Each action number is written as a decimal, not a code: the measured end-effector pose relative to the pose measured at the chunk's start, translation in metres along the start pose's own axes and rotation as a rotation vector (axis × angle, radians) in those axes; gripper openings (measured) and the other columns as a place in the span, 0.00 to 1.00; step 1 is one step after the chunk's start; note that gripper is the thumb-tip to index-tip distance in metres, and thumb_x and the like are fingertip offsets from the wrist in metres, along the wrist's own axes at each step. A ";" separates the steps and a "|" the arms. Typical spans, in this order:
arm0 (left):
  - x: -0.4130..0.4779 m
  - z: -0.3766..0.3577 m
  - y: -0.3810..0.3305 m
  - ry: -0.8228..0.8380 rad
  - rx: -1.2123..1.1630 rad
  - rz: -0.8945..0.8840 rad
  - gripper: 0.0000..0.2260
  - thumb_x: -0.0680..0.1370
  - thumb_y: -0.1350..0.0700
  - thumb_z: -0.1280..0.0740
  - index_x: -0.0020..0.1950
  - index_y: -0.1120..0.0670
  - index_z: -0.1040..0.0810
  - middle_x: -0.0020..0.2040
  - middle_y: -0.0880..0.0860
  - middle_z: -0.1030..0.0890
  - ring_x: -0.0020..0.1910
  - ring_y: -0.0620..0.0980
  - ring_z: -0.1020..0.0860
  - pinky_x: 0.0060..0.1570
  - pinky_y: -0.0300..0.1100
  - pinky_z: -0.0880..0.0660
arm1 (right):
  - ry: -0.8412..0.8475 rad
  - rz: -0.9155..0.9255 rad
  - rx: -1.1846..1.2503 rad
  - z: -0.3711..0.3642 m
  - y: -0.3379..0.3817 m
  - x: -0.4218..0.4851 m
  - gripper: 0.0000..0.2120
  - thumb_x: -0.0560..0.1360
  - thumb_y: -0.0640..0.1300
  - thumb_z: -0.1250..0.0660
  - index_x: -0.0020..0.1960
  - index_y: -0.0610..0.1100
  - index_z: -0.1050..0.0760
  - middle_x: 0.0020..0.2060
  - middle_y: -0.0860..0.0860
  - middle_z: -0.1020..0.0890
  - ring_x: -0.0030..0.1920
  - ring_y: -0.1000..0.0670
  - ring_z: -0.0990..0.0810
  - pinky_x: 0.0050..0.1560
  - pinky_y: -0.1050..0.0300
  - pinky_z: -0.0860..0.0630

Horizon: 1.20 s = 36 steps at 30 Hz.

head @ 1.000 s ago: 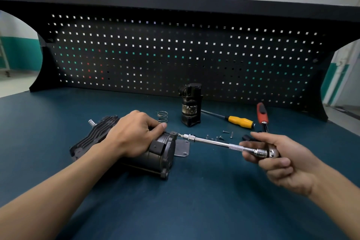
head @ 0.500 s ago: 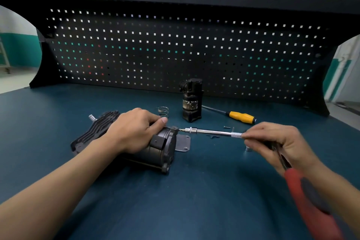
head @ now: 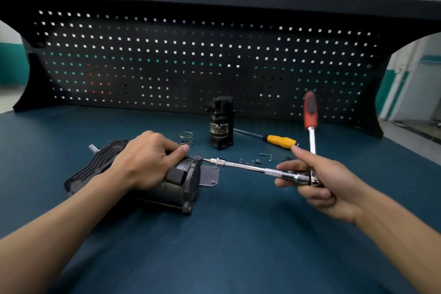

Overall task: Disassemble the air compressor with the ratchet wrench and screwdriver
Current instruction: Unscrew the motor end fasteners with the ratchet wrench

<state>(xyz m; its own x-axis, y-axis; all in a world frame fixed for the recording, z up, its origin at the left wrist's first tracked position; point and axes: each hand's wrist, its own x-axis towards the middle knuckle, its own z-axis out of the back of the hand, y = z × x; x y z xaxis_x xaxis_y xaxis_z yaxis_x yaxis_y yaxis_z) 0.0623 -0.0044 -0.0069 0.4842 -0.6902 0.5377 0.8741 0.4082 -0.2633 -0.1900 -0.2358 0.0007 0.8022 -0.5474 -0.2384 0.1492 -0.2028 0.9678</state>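
Dark teal desk (head: 238, 246), black pegboard (head: 167, 55) behind. Air compressor (head: 176, 186) lies centre-left, long axis approx 9–3 o'clock, left hand (head: 148, 160) gripping it. Right hand (head: 319, 181) grasps ratchet wrench (head: 248, 167): extension points approx 9 o'clock at compressor, red handle at 12.

Blurred ratchet wrench handle (head: 310, 113); tiny indistinct screws (head: 257, 161)
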 end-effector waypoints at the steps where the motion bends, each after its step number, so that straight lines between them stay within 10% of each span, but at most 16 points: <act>1: 0.000 -0.001 0.001 -0.005 0.005 -0.002 0.26 0.78 0.35 0.43 0.38 0.56 0.22 0.31 0.55 0.31 0.30 0.50 0.39 0.32 0.46 0.31 | 0.021 -0.040 0.039 0.002 0.001 0.001 0.23 0.67 0.60 0.30 0.48 0.40 0.19 0.47 0.35 0.15 0.16 0.58 0.41 0.15 0.68 0.46; 10: 0.014 -0.004 0.006 0.016 -0.014 0.000 0.21 0.81 0.42 0.38 0.35 0.55 0.26 0.25 0.52 0.35 0.28 0.51 0.38 0.31 0.45 0.33 | 0.054 0.063 -0.079 -0.001 -0.007 0.015 0.09 0.78 0.50 0.31 0.48 0.43 0.22 0.44 0.38 0.14 0.18 0.57 0.38 0.18 0.66 0.43; 19: 0.019 -0.005 0.011 0.116 0.081 0.016 0.23 0.81 0.36 0.46 0.39 0.51 0.24 0.30 0.48 0.23 0.34 0.46 0.25 0.35 0.46 0.33 | -0.175 1.102 -0.812 0.005 -0.023 0.035 0.09 0.72 0.32 0.24 0.51 0.37 0.15 0.41 0.49 0.16 0.49 0.48 0.16 0.54 0.61 0.22; 23: 0.018 -0.008 0.012 0.030 0.037 0.039 0.26 0.81 0.36 0.45 0.40 0.56 0.22 0.28 0.54 0.25 0.33 0.53 0.27 0.37 0.46 0.29 | -0.217 1.262 -0.864 0.006 -0.022 0.036 0.10 0.72 0.32 0.24 0.52 0.38 0.14 0.42 0.52 0.17 0.43 0.55 0.18 0.54 0.61 0.22; 27: 0.020 -0.009 0.014 0.012 0.006 0.034 0.24 0.80 0.37 0.41 0.39 0.55 0.22 0.28 0.55 0.30 0.30 0.54 0.33 0.36 0.47 0.28 | -0.138 0.911 -0.668 0.001 -0.023 0.023 0.06 0.74 0.42 0.25 0.50 0.42 0.14 0.37 0.50 0.15 0.37 0.57 0.19 0.44 0.69 0.25; 31: 0.021 -0.008 0.015 -0.010 -0.022 -0.008 0.31 0.74 0.29 0.47 0.34 0.56 0.28 0.31 0.60 0.26 0.34 0.57 0.28 0.37 0.51 0.27 | -0.069 0.431 -0.331 -0.009 -0.012 0.010 0.28 0.73 0.65 0.37 0.51 0.41 0.18 0.37 0.43 0.14 0.20 0.55 0.33 0.22 0.64 0.38; 36: 0.022 -0.009 0.017 -0.035 -0.039 -0.027 0.32 0.73 0.28 0.48 0.34 0.57 0.28 0.32 0.61 0.26 0.33 0.57 0.27 0.37 0.52 0.26 | 0.035 -0.022 0.025 -0.006 0.001 0.010 0.27 0.78 0.65 0.38 0.48 0.41 0.19 0.38 0.42 0.16 0.18 0.57 0.41 0.16 0.66 0.47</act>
<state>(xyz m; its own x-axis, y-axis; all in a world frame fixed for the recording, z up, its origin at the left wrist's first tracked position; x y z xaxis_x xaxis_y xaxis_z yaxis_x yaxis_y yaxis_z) 0.0879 -0.0184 -0.0072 0.4596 -0.6789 0.5725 0.8879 0.3659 -0.2789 -0.1786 -0.2364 0.0001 0.8186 -0.5142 -0.2560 0.1528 -0.2348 0.9600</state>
